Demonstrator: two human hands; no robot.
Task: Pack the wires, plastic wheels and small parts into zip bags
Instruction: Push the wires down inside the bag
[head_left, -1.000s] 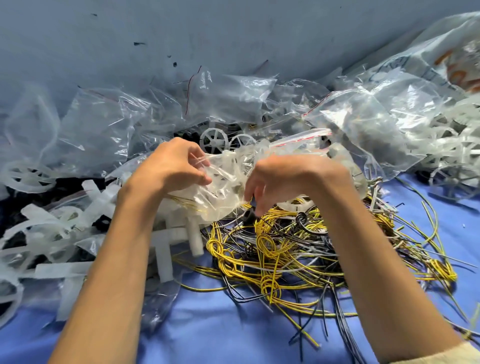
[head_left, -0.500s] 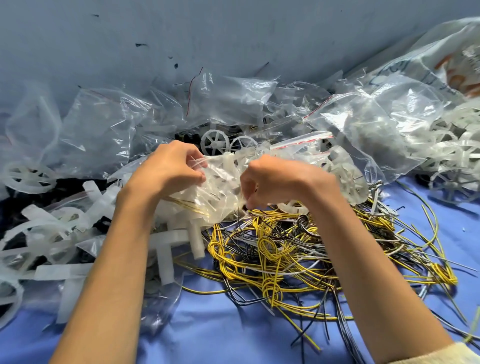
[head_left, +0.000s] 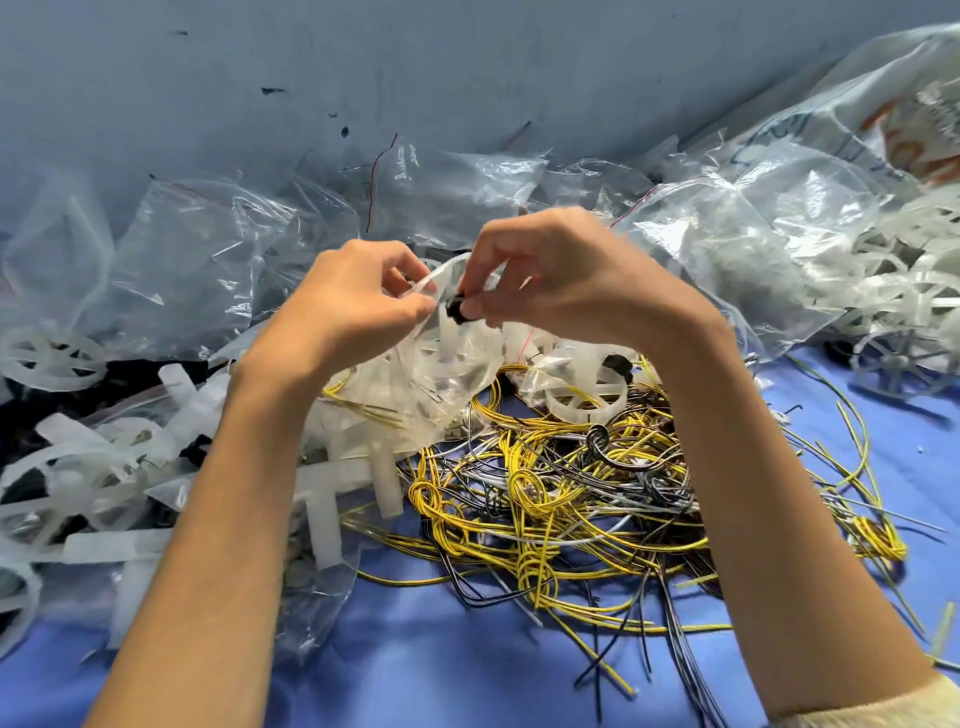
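Clear zip bag (head_left: 441, 364) hangs from my left hand (head_left: 358, 306), which pinches its rim, mouth upward, while my right hand (head_left: 561, 280) pinches a small black part (head_left: 456, 310) right at that opening, above the wires (head_left: 545, 493).

The counter (head_left: 467, 675) is covered in plain periwinkle blue, and the wall (head_left: 467, 78) behind it is a dull grey-blue flecked with a few dark specks. The wires (head_left: 545, 499) are mostly bright yellow, mixed with black and some pale grey-white strands. The plastic wheels (head_left: 582, 400) are milky translucent white. The zip bag (head_left: 447, 364) in the middle is clear and colourless, as are the other bags (head_left: 208, 249), several of which have a thin red line at the seal. The small part (head_left: 456, 310) is black. A big bag (head_left: 883, 119) at far right is cloudy white with orange print. The sleeve (head_left: 883, 714) is cream.
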